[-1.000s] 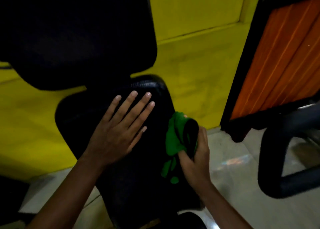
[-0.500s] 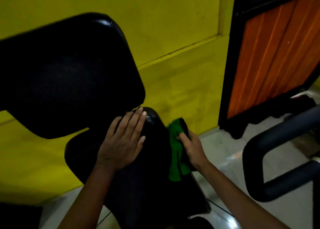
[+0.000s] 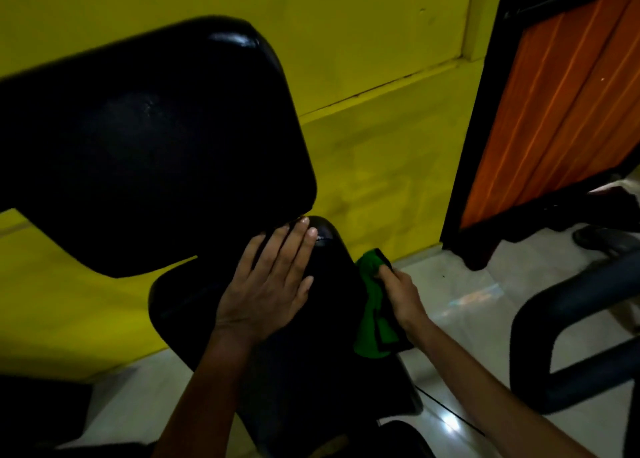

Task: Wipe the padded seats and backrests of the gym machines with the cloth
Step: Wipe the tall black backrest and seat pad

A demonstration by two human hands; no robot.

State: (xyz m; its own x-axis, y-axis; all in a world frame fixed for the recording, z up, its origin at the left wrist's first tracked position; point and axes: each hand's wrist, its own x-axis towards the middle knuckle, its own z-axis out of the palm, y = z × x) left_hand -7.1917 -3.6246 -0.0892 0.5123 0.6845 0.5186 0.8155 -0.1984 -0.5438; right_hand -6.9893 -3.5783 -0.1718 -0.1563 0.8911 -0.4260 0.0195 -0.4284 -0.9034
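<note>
A black padded seat (image 3: 332, 364) runs from the lower middle up to a black padded backrest (image 3: 138, 139) at the upper left. My left hand (image 3: 270, 284) rests flat on the seat's far end, fingers straight, fingertips at the backrest's lower edge. My right hand (image 3: 398, 293) grips a green cloth (image 3: 372, 315) with a black border against the seat's right side. Part of the cloth hangs down below the hand.
A yellow wall (image 3: 381, 111) stands close behind the machine. An orange panel in a black frame (image 3: 554, 104) stands at the right. A thick black curved tube (image 3: 568, 340) of another machine sits low at the right on the pale tiled floor (image 3: 467, 302).
The view has tilted up, showing more of the backrest. My left hand slid up the seat toward the backrest. My right hand moved the cloth up along the seat's right edge.
</note>
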